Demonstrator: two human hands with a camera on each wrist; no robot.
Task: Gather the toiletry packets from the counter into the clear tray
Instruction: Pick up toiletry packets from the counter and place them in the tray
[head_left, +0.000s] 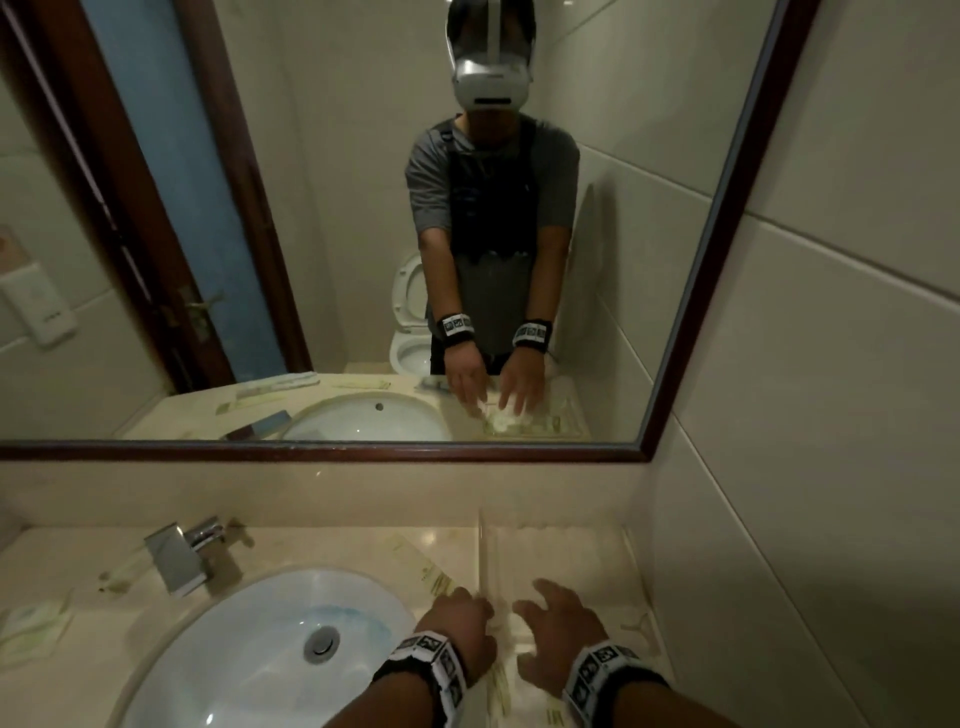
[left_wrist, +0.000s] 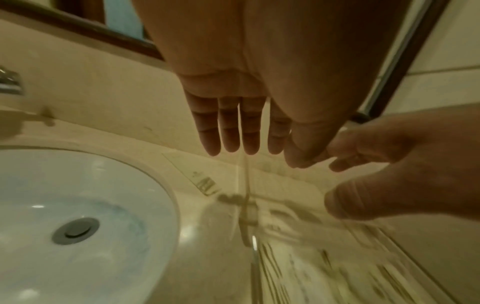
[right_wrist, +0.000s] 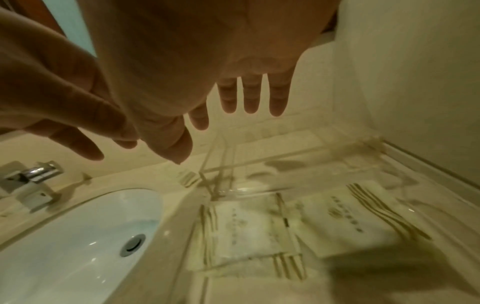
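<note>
Lying flat inside the tray (right_wrist: 298, 162), two packets (right_wrist: 249, 228) sit side by side at its near end; another packet (head_left: 426, 571) rests on the counter (head_left: 322, 545) just left of it. Left hand (head_left: 460, 621) and right hand (head_left: 558, 621) hover above, fingers spread, holding nothing. Sink (head_left: 249, 649) lies left.

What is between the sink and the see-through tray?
A flat packet lies on the counter between the sink and the tray, seen best from the head camera.
</note>
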